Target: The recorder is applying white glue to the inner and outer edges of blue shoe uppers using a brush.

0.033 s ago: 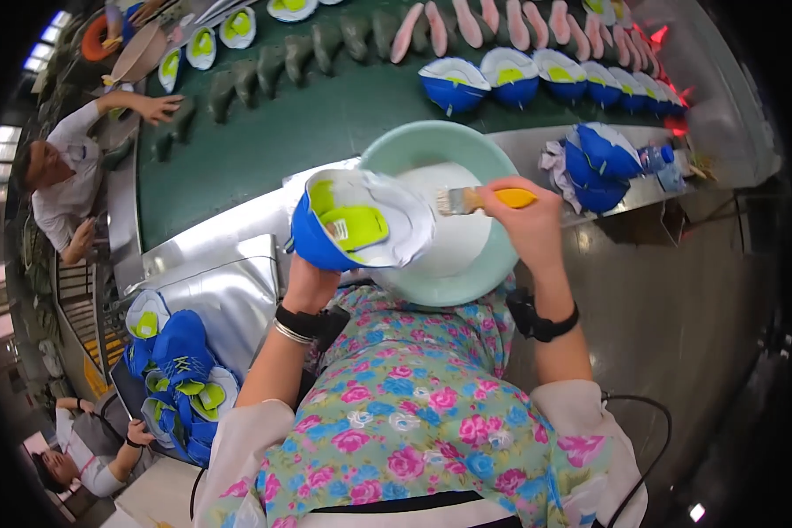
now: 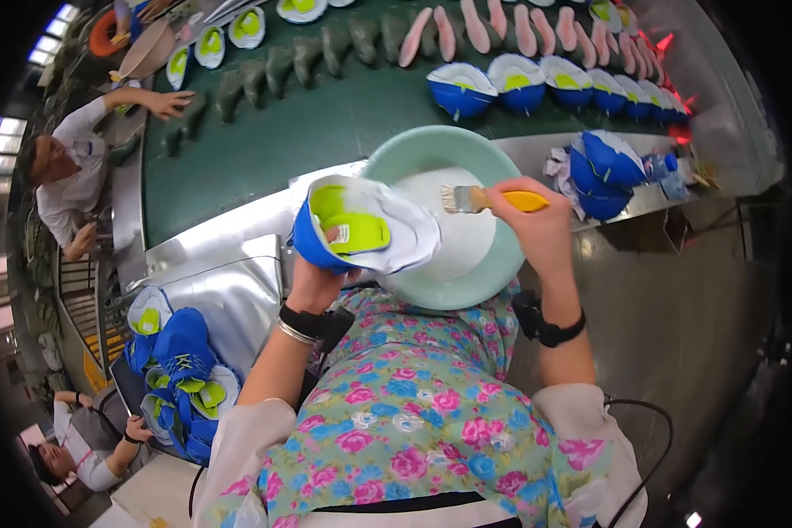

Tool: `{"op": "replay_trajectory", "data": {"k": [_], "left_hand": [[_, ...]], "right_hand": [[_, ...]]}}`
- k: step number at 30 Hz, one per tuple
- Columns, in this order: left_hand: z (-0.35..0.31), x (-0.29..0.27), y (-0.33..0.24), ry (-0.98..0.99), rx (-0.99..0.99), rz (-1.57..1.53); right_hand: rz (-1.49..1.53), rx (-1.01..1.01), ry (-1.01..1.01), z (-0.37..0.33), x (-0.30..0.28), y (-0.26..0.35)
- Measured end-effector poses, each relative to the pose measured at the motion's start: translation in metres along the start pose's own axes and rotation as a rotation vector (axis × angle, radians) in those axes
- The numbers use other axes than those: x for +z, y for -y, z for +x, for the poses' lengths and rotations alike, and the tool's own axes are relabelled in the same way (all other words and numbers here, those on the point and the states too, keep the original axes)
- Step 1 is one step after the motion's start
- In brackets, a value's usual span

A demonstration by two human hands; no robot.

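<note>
My left hand [image 2: 319, 283] grips a blue shoe upper [image 2: 319, 239] from below, its white underside edge and lime-green lining turned up toward me. A thumb or fingertip shows inside the lining. Between the fingers of my right hand [image 2: 534, 215] is a paintbrush [image 2: 477, 200] with a yellow handle, its pale bristles pointing left. The brush hovers over a light green basin [image 2: 499, 264] that holds white liquid. Bristles and upper are apart, with a gap between them. The upper overlaps the basin's left side in view.
Blue uppers [image 2: 464, 92], dark shoe lasts [image 2: 306, 60] and pink soles [image 2: 478, 26] lie in rows on the green conveyor [image 2: 255, 167]. Stacked uppers [image 2: 600, 167] and a bottle [image 2: 660, 165] sit at right. More uppers [image 2: 189, 352] fill a bin at left. Two co-workers are at left.
The brush and my right hand have shifted slightly right, so the gap to the upper is a bit wider. The upper has tilted a little in my left hand.
</note>
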State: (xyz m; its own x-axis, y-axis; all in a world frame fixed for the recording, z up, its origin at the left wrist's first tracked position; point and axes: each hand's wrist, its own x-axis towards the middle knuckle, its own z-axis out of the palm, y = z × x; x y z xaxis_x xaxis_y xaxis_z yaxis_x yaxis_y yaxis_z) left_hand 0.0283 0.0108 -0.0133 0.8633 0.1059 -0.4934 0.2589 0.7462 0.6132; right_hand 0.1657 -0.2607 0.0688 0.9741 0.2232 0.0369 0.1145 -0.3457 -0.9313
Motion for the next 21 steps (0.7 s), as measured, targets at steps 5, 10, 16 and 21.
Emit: {"op": "replay_trajectory", "data": {"k": [5, 10, 16, 21], "left_hand": [[0.011, -0.012, 0.017, 0.014, -0.350, -0.390], [-0.005, 0.056, 0.014, 0.128, -0.447, -0.102], [0.021, 0.040, -0.002, 0.119, -0.530, -0.013], [0.110, -0.029, -0.088, 0.386, -0.173, 0.151]], "right_hand": [[0.292, -0.285, 0.496, -0.002, 0.017, 0.066], [0.198, -0.324, 0.616, 0.025, 0.027, 0.068], [0.082, 0.064, 0.277, 0.026, -0.013, 0.000], [0.325, 0.250, 0.032, 0.009, -0.036, 0.005]]}}
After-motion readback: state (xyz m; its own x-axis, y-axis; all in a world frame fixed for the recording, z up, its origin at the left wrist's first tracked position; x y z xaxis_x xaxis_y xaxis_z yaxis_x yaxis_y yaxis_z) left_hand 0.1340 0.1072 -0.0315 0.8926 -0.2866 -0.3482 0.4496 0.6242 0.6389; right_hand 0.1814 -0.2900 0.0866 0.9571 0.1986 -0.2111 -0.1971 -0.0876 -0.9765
